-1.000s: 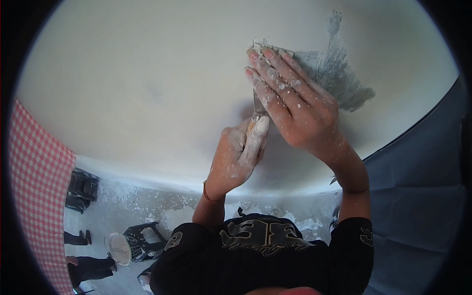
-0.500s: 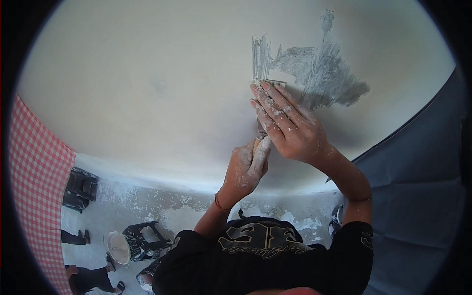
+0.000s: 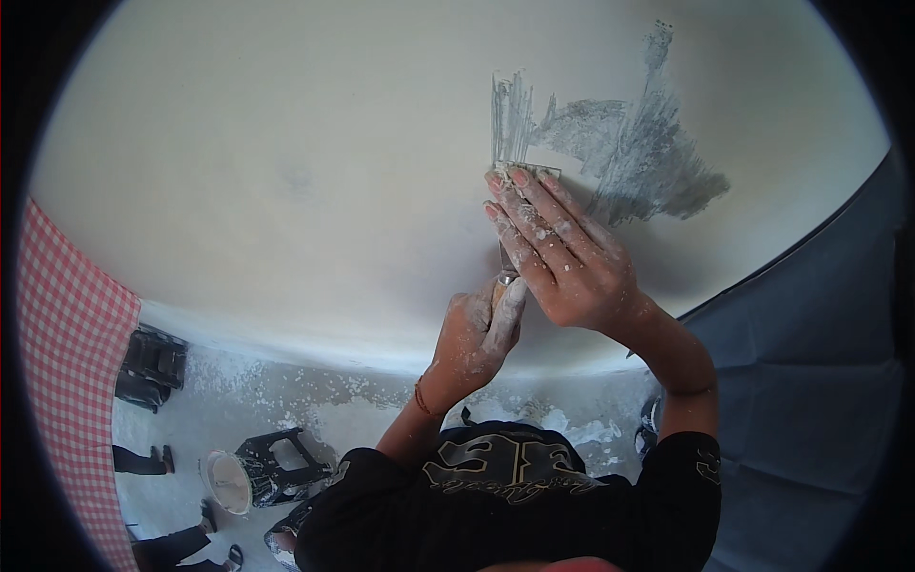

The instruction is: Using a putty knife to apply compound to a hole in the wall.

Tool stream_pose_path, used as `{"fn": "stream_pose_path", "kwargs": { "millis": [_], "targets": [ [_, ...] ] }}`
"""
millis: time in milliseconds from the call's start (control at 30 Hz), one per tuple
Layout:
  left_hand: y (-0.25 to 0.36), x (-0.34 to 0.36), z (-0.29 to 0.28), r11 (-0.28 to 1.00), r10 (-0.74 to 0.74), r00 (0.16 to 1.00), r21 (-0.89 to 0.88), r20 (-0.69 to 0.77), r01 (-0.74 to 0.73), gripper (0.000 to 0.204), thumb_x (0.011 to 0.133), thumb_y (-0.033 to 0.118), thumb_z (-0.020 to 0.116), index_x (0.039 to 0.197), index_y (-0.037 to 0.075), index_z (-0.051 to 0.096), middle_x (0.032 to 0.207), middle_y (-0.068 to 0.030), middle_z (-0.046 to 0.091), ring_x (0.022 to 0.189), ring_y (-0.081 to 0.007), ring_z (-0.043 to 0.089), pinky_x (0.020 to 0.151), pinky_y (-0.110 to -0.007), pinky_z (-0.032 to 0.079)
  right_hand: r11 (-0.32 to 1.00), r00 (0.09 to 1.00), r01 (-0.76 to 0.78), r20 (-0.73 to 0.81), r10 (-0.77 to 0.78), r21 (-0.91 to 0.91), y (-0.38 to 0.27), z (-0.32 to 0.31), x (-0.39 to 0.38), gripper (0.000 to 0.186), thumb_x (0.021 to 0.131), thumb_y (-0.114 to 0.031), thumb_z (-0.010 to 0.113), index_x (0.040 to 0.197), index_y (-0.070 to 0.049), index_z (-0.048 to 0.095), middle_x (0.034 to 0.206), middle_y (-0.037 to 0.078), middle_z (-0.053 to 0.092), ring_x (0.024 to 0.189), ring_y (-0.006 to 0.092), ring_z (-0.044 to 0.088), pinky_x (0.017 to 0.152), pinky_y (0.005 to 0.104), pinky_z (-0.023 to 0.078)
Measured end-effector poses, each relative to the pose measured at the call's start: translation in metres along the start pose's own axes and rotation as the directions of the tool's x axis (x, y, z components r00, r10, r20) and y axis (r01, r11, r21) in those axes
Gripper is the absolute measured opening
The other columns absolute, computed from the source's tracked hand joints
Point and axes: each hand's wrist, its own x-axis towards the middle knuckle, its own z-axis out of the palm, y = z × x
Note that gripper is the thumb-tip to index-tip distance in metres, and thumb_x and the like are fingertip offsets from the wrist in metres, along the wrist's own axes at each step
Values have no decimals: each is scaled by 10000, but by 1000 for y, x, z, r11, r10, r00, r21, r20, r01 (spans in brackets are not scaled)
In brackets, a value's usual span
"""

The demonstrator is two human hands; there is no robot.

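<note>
My left hand is closed around the wooden handle of a scraper, dusted with white. The scraper's blade lies against the white wall, mostly hidden under my right hand. Those right fingers are stretched out flat and press on the blade, with white crumbs stuck to them. Just above the blade's edge run thin grey streaks where the white coat is scraped off. A larger bare grey patch spreads up and to the right.
A pink checked cloth hangs at the left, a dark blue-grey sheet at the right. Below, white flakes litter the floor. A bucket stands beside a black stool. Other people's legs show at the lower left.
The wall marks sit slightly lower and further right in the picture. Both hands keep their hold and press on the scraper, which has shifted only slightly.
</note>
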Motion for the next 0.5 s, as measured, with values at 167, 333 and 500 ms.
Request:
{"fn": "stream_pose_path", "kwargs": {
  "millis": [167,333,500],
  "targets": [
    [12,10,-6,999,-27,999,-23,25,27,437,1088,332,502,807,-1,532,556,-72,493,490,-179,518,526,-354,433,1000,999,14,-47,-15,-14,9,-1,9,292,910,-93,616,1149,29,730,1289,180,694,1307,338,601,1127,465,497],
    [20,8,-11,999,-14,999,-32,33,15,437,1099,332,485,820,0,539,554,-44,499,489,-140,502,515,-323,418,1000,996,-1,-92,0,-11,12,-4,17,268,903,-102,623,1115,15,738,1305,152,694,1303,314,607,1125,443,503],
    [35,17,-14,999,-20,999,-32,45,22,446,1102,349,481,816,11,531,559,-15,493,499,-104,470,505,-295,398,999,991,-25,-135,21,-22,19,-8,24,252,898,-110,636,1102,-13,746,1318,128,692,1309,294,605,1133,422,496]
  ]
}}
